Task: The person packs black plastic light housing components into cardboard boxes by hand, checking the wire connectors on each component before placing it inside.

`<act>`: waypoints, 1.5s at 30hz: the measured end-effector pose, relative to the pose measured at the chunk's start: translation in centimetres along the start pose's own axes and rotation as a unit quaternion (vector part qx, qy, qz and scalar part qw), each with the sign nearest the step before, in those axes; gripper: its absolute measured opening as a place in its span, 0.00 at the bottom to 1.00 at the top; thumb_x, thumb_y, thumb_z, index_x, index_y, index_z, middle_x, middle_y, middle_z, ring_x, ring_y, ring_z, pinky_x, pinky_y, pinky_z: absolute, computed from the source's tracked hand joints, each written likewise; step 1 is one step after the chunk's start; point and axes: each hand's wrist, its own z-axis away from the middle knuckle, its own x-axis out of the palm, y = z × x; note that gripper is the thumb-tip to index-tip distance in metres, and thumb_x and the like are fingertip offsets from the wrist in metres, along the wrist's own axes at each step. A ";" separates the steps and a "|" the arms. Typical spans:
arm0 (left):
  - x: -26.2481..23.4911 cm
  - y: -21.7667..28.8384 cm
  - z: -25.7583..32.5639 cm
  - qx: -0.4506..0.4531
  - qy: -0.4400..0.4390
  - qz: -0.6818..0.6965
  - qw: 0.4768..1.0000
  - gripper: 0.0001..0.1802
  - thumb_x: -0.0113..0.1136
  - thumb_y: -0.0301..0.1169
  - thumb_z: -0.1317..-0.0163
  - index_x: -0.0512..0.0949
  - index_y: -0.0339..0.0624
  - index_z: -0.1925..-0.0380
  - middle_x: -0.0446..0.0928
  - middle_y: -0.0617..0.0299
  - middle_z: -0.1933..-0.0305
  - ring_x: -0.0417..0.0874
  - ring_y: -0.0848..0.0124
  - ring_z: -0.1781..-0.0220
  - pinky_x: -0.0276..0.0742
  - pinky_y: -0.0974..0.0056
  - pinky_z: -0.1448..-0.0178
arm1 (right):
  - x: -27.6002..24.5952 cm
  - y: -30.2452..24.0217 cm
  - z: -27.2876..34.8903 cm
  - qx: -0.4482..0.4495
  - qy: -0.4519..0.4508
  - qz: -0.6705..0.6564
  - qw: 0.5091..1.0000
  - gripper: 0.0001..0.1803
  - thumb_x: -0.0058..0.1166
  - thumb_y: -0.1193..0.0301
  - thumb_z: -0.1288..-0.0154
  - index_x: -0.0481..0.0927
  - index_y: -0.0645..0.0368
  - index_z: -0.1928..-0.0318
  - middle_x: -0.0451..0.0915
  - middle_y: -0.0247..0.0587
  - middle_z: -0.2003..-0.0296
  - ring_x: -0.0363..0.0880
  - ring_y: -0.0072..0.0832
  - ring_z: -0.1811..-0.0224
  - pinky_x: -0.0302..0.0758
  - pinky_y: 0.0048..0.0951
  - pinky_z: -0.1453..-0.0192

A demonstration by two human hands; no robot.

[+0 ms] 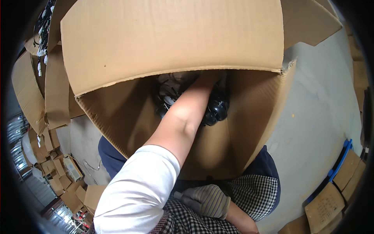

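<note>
Deep in the cardboard box, black parts hide the left hand; grip unclear.

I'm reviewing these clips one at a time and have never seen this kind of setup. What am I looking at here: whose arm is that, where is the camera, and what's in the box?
The single picture comes from a fisheye camera on a person's head, looking down, so edges bend. The bare left forearm reaches deep into a large open cardboard box; that hand is hidden under the flap among shiny black objects too dark to identify. The right hand, in a grey knit glove, rests low against the checked apron, holding nothing visible. More cardboard boxes and a blue pallet edge sit on the grey concrete floor.
</note>
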 end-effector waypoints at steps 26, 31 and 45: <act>-30.6 4.0 39.5 0.228 -0.197 0.233 0.925 0.12 0.58 0.25 0.43 0.76 0.45 0.58 0.77 0.56 0.57 0.78 0.60 0.51 0.66 0.52 0.35 | 8.5 0.4 6.5 -0.035 0.096 -0.164 0.981 0.18 0.50 0.56 0.32 0.80 0.59 0.67 0.69 0.28 0.84 0.68 0.17 0.81 0.68 0.21 0.75; -30.8 3.8 30.6 -0.038 0.102 0.601 0.792 0.13 0.57 0.39 0.35 0.69 0.43 0.65 0.71 0.63 0.67 0.72 0.75 0.71 0.73 0.67 0.63 | 10.6 1.8 5.9 0.050 0.311 -0.235 0.920 0.20 0.51 0.54 0.33 0.80 0.61 0.62 0.70 0.27 0.82 0.62 0.13 0.81 0.60 0.16 0.74; -32.9 15.4 34.4 0.446 -0.573 -0.134 0.674 0.07 0.60 0.38 0.48 0.80 0.54 0.68 0.79 0.65 0.75 0.83 0.63 0.72 0.77 0.59 0.71 | 13.6 0.6 8.1 -0.067 0.603 -0.368 0.705 0.21 0.51 0.55 0.33 0.78 0.65 0.58 0.64 0.24 0.83 0.59 0.13 0.82 0.57 0.14 0.77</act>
